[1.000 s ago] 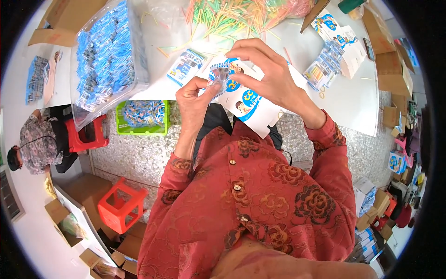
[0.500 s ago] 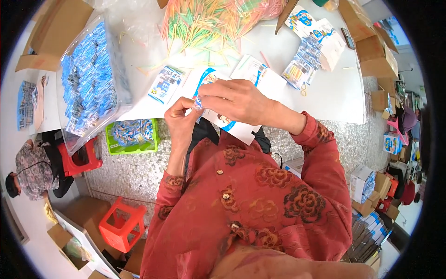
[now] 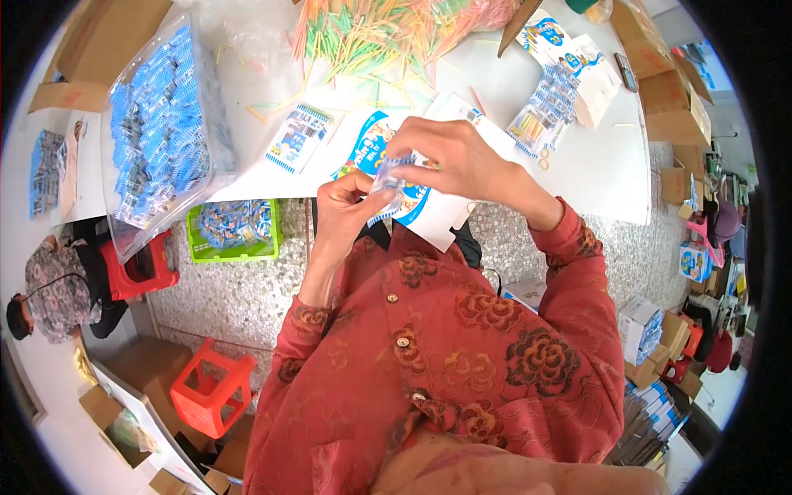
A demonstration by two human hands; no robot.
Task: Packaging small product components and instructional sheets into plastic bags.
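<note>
Between my hands is a small clear plastic packet (image 3: 384, 180) with blue striped ends, tilted above the table's near edge. My left hand (image 3: 341, 208) pinches its lower side with thumb and fingers. From above, my right hand (image 3: 454, 157) has its fingers bent around the packet's upper part and partly hides it. Beneath them lies a white and blue printed flat carton (image 3: 360, 147), its near end reaching past the table edge. A filled packet (image 3: 299, 139) with blue edges rests to the left of the carton. What is inside the held packet is too unclear to tell.
A clear tub (image 3: 216, 157) of blue packets stands at left, above a green basket (image 3: 195, 249) with more packets. Colourful thin straws (image 3: 363, 41) are heaped at the back. At right lie more packets (image 3: 546, 107), rubber bands (image 3: 544, 158) and a phone (image 3: 625, 73). A person (image 3: 58, 285) sits at far left.
Both hands have shifted right and slightly nearer. My right hand has lifted and turned, so more of the packet shows between the hands.
</note>
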